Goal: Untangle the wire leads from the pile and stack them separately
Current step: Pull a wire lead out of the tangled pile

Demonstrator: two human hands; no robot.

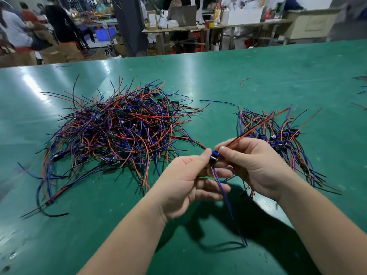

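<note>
Right of the pile (pixel 119 132), the left hand (pixel 184 183) and right hand (pixel 256 165) pinch one wire lead (pixel 214 155) by its body; its red strand, apparently caught in the pile, may drag neighbouring leads if pulled.

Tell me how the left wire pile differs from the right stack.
The left pile is larger; the right stack is smaller. The pile's wires cross every way; the stack's wires lie roughly aligned. Both hold red, blue and black leads on the green table.
</note>
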